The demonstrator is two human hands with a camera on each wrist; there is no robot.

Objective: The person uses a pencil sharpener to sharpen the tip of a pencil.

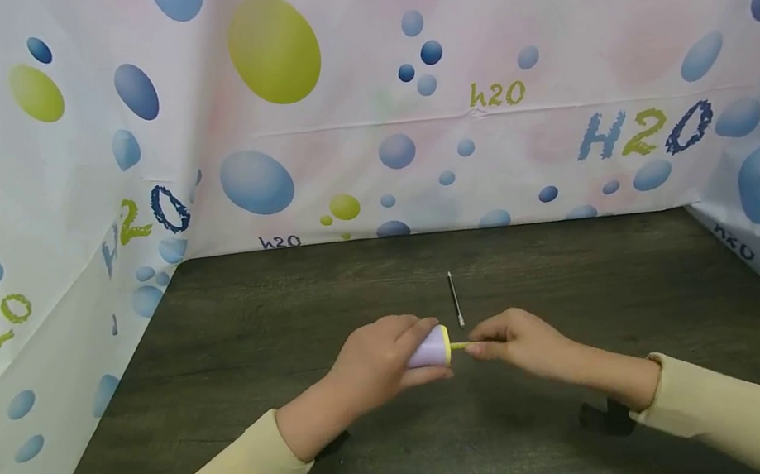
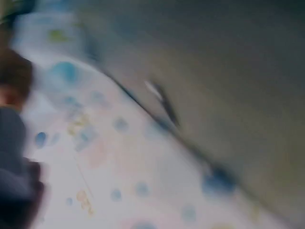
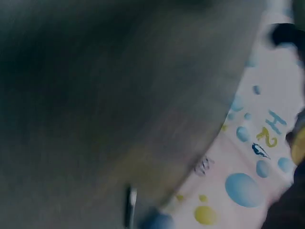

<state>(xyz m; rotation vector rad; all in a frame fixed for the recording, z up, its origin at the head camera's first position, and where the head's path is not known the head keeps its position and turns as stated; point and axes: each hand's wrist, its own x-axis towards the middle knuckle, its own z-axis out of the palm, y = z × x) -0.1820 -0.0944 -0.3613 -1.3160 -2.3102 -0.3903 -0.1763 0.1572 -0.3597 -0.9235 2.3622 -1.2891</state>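
My left hand [image 1: 389,361] wraps around a lavender cylinder [image 1: 430,348] with a yellow rim, lying sideways and facing right. Out of its rimmed end comes a thin yellow stick [image 1: 458,345], whose outer end my right hand [image 1: 518,341] pinches between thumb and fingers. How far the stick reaches inside is hidden. Just beyond the hands lies a slim dark rod [image 1: 456,300] with pale ends. That rod [image 2: 162,102] appears blurred in the left wrist view, and its upper part [image 3: 131,202] shows at the bottom of the right wrist view.
A dark wood-grain table [image 1: 271,305] lies under both hands. White sheeting [image 1: 358,106] printed with blue and green bubbles and "H2O" walls off its back and sides. Black straps [image 1: 610,416] sit at the wrists beside the cream sleeves [image 1: 724,397].
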